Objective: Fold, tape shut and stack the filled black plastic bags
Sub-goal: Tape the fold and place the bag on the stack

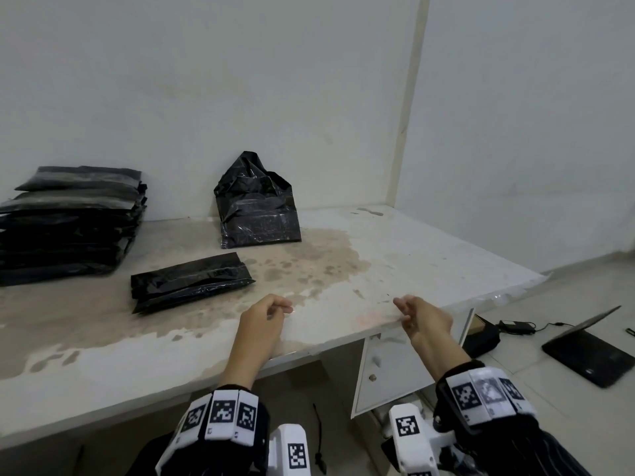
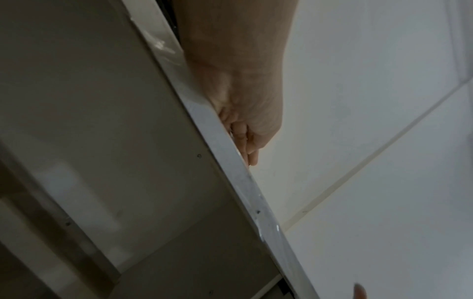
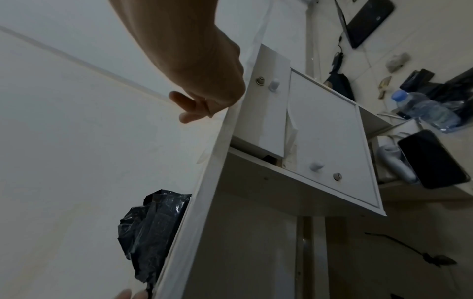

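Two hands hover at the near edge of the counter (image 1: pixel 395 242), and neither holds a bag. Your left hand (image 1: pixel 263 321) has its grip loosely curled, thumb near the fingertips; your right hand (image 1: pixel 424 319) likewise, and whether either pinches a strip of clear tape you cannot tell.

One unsealed bag (image 1: pixel 256 204) stands against the wall, its top crumpled open. A folded bag (image 1: pixel 190 283) lies flat nearer you, and the stack (image 1: pixel 68 221) sits at far left.

For the standing bag, press the air out, fold the top down flat and square, hold the fold with one hand and tape across it with the other.

No brand or writing is readable on the bags; only square coded markers on your wristbands.
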